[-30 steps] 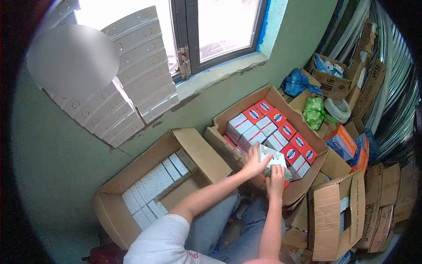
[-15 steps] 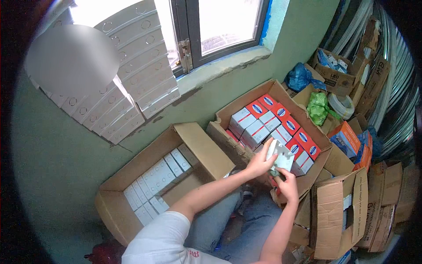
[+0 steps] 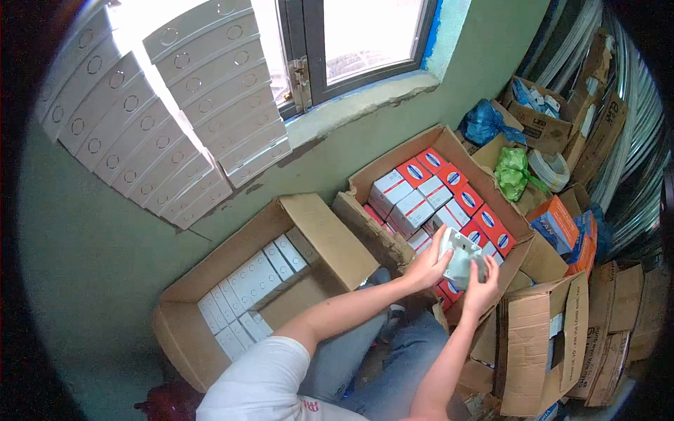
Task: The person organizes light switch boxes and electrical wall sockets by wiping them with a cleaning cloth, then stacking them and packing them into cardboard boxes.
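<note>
My left hand (image 3: 427, 268) grips a white plastic electrical back box (image 3: 460, 254) by its left side, its open face turned up toward me. My right hand (image 3: 481, 289) is closed at the box's lower right corner, with a small dark grey thing (image 3: 480, 266) between its fingers that I cannot make out. Both hands are above an open carton (image 3: 516, 270) packed with red and white small boxes (image 3: 413, 210). To the left, another open carton (image 3: 184, 351) holds rows of white back boxes (image 3: 242, 284) with round knockouts on their sides.
Stacked white back boxes (image 3: 140, 144) stand on the window sill (image 3: 358, 105). On the right are a blue bag (image 3: 484, 123), a green bag (image 3: 511, 172), orange and blue boxes (image 3: 558, 223), a torn carton (image 3: 530, 344), flattened cardboard (image 3: 614, 330) and long pale conduits (image 3: 632, 140).
The back box has moved slightly right and down and turned in my left hand. My right hand has risen from below the box to its lower right corner.
</note>
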